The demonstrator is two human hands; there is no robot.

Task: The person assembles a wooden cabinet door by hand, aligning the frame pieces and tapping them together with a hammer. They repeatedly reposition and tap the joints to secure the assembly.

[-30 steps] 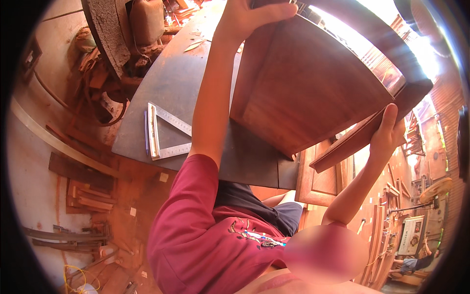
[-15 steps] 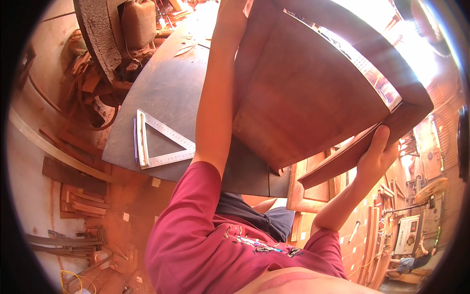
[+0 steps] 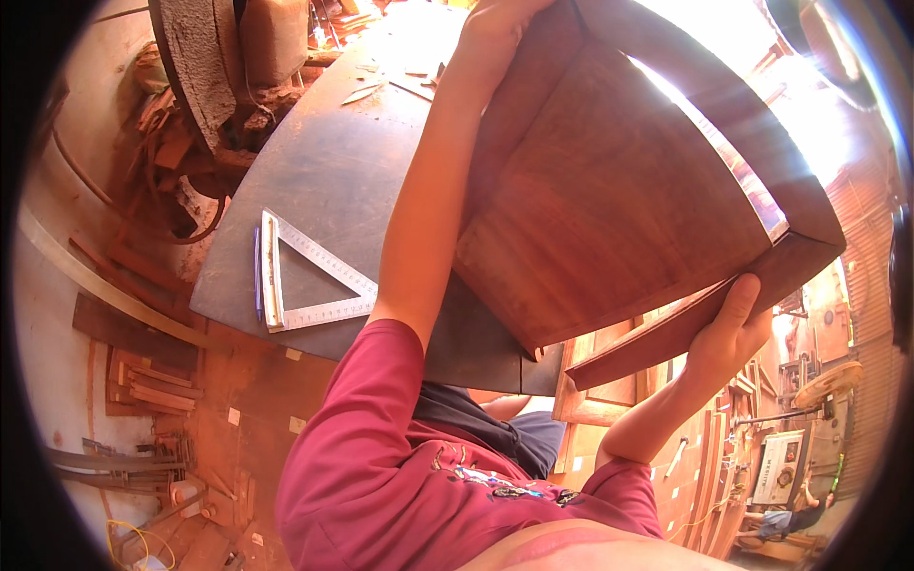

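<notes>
A dark brown wooden cabinet-door frame is lifted over the table, its rails around a wide wooden panel (image 3: 609,200). My left hand (image 3: 500,33) is closed on the frame's left rail (image 3: 538,81) at the top, its fingertips partly hidden. With thumb on the face and fingers behind, my right hand (image 3: 733,328) grips the near right rail (image 3: 633,350). Bright slits show between the panel and the far rail (image 3: 743,109) and near right rail. A metal set square (image 3: 319,309) lies on the dark table (image 3: 324,176), left of my left forearm.
Wood chips (image 3: 367,92) lie on the far part of the table. A brown plastic jug (image 3: 273,43) stands beyond its left side. Another panelled door (image 3: 595,404) sits below my right hand. Another person (image 3: 790,519) is at the lower right, among timber.
The frame and panel have come slightly down and right in view. My left hand shows more fully at the top, and my right hand is a little lower, both still gripping.
</notes>
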